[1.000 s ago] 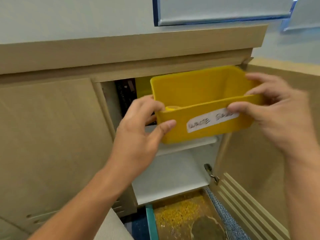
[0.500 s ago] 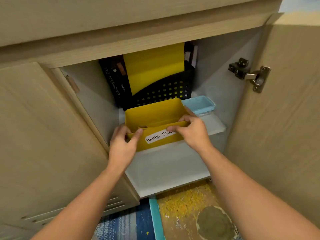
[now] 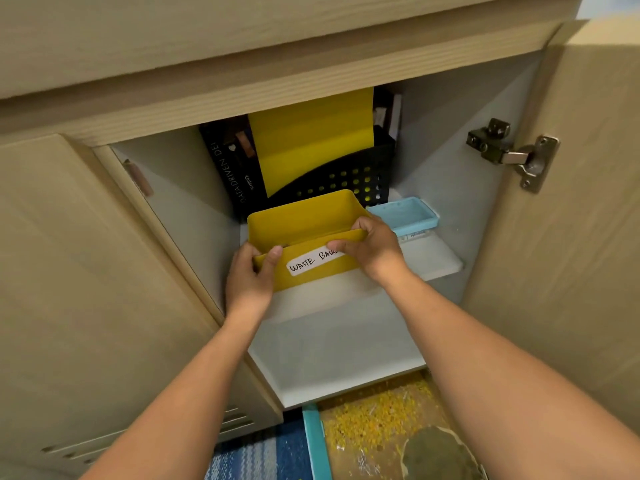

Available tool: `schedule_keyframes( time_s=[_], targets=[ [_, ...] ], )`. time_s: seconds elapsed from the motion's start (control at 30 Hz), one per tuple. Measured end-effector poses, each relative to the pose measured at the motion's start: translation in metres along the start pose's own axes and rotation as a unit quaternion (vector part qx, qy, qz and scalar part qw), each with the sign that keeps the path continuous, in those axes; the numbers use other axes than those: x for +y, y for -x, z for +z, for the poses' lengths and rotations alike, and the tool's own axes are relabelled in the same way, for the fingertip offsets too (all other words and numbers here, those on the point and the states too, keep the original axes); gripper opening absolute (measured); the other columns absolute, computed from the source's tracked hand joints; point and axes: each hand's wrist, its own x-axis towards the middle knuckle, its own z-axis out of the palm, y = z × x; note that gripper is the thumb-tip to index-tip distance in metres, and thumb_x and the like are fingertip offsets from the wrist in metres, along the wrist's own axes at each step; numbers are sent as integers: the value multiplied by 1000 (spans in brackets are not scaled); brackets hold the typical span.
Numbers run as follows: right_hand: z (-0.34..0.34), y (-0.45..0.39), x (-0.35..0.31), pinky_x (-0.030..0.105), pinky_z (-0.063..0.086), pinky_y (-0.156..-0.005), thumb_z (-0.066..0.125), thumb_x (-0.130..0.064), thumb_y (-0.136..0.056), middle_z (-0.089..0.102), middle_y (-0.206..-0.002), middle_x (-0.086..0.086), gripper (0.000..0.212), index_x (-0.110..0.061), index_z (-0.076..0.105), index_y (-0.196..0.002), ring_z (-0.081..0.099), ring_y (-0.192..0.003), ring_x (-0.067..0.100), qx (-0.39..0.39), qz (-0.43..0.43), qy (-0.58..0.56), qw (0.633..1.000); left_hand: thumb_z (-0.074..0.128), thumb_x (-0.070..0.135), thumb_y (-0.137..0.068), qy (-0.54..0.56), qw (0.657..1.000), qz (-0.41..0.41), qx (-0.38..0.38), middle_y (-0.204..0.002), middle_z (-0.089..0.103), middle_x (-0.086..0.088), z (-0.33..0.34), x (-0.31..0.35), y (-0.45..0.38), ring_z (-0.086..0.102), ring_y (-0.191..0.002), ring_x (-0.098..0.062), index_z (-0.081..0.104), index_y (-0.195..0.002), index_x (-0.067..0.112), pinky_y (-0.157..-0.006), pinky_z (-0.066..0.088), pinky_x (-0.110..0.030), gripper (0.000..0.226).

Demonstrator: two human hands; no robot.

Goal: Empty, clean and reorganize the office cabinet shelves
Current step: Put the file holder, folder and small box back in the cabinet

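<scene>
A yellow bin (image 3: 304, 221) with a white label reading "WASTE BASKET" sits at the front of the upper cabinet shelf (image 3: 433, 261). My left hand (image 3: 251, 277) grips its front left corner, thumb on the front wall. My right hand (image 3: 372, 245) pinches the front rim at the right, fingers inside. Behind the bin stand a black perforated file holder (image 3: 349, 181) with a yellow folder (image 3: 311, 140) in it, and dark books (image 3: 230, 168) at the left.
A light blue lidded box (image 3: 403, 213) lies on the shelf right of the bin. The lower shelf (image 3: 332, 355) is bare. The right door (image 3: 588, 202) stands open on its hinge (image 3: 512, 154); the left door (image 3: 86, 271) is closed. A patterned mat (image 3: 374, 427) covers the floor.
The bin went from held up in front of the cabinet to resting on the upper shelf. In the last half second both hands have kept their grip and barely moved.
</scene>
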Motion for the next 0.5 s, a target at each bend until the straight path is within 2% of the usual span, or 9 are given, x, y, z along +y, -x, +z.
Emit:
schedule_keyframes(
  time_s=[0.1,0.23,0.4,0.5],
  targets=[
    [2,-2,-2,26,40,-66,87,-35,-71,52,-97,-4,46,-16,46,-72,51,-81,13,4,2,19,1000,58,47,-95,8,1000,-13,-2,-75,45,-4,0,2,-3,41,-68,-19,33,-72,21,-59,31,-35,42],
    [2,-1,-5,26,38,-63,85,-39,-74,51,-94,-3,47,-18,43,-73,48,-76,12,6,11,50,999,58,48,-95,7,1000,-24,-14,-78,50,-8,-2,4,-4,44,-69,-21,34,-74,21,-60,31,-35,42],
    [1,4,-10,26,35,-60,79,-44,-79,50,-96,-1,46,-20,40,-75,48,-79,16,3,19,94,995,58,45,-95,18,999,-28,-27,-74,48,-2,-4,9,-4,43,-66,-18,34,-74,21,-58,31,-34,41],
    [1,5,-11,30,37,-63,78,-47,-81,53,-103,2,43,-21,43,-82,53,-87,21,-5,24,131,991,58,45,-96,13,999,-23,-31,-72,46,0,-5,9,-2,42,-64,-18,34,-74,21,-56,30,-33,40]
  ],
)
